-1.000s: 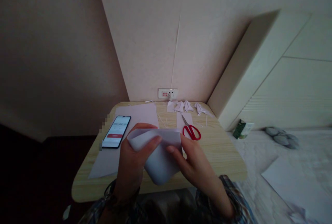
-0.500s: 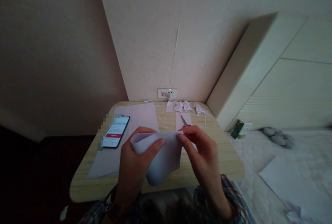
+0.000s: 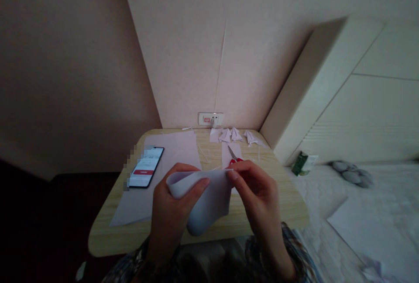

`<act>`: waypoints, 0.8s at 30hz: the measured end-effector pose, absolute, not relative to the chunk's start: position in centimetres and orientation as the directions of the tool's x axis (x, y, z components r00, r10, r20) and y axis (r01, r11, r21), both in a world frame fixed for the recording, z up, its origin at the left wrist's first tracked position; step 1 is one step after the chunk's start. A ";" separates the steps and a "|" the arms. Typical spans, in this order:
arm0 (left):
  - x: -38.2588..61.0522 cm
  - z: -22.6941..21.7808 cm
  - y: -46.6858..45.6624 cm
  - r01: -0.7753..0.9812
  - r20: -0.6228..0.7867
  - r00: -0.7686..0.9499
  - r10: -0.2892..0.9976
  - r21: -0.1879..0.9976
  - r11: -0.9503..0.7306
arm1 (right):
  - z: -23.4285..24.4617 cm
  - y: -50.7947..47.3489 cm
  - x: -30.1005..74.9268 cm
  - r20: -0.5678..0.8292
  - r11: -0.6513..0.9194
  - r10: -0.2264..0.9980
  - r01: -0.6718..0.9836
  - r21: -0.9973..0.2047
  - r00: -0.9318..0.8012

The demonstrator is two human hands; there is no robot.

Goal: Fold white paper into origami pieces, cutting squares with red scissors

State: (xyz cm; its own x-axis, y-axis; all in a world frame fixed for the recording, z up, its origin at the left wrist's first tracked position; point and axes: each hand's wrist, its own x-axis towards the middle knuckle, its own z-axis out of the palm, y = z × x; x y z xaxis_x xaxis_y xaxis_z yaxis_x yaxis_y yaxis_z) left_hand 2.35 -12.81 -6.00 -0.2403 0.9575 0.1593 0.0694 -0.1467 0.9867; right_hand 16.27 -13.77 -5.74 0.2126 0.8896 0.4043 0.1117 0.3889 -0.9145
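A white sheet of paper (image 3: 209,200), bent over into a loose curve, is held up above the front of the small table. My left hand (image 3: 176,208) is closed round its curved left side, thumb pressed on the near face. At the top right corner, the thumb and forefinger of my right hand (image 3: 257,193) pinch the layers together. Just beyond my right hand lie scissors (image 3: 234,155) with red handles, on a white paper piece (image 3: 226,154). Part of that piece is hidden behind the held sheet and my right hand.
On the wooden table (image 3: 114,235) a phone (image 3: 147,167) lies on a large white sheet (image 3: 176,147). Several folded paper shapes (image 3: 235,134) sit at the back, below a wall socket (image 3: 211,119). A bed (image 3: 314,200) at right bears a green-and-white box (image 3: 304,163) and more paper (image 3: 369,230).
Both hands and the held paper have shifted slightly down and to the right. More of the scissors' red handles now shows. The grip on the paper looks the same.
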 end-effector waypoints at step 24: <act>2.6 -4.9 -14.3 0.144 0.277 -0.337 0.900 0.960 -0.241 | -5.0 -14.9 15.9 0.498 0.480 0.845 0.134 -0.867 0.193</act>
State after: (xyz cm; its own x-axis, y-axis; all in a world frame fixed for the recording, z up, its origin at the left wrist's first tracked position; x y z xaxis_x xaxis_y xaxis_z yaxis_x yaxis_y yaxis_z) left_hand 2.57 -14.30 -4.89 -0.3372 0.8999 0.2765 0.1443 -0.2409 0.9598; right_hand 15.93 -14.86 -4.98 0.1932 0.8454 0.4979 0.1338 0.4801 -0.8670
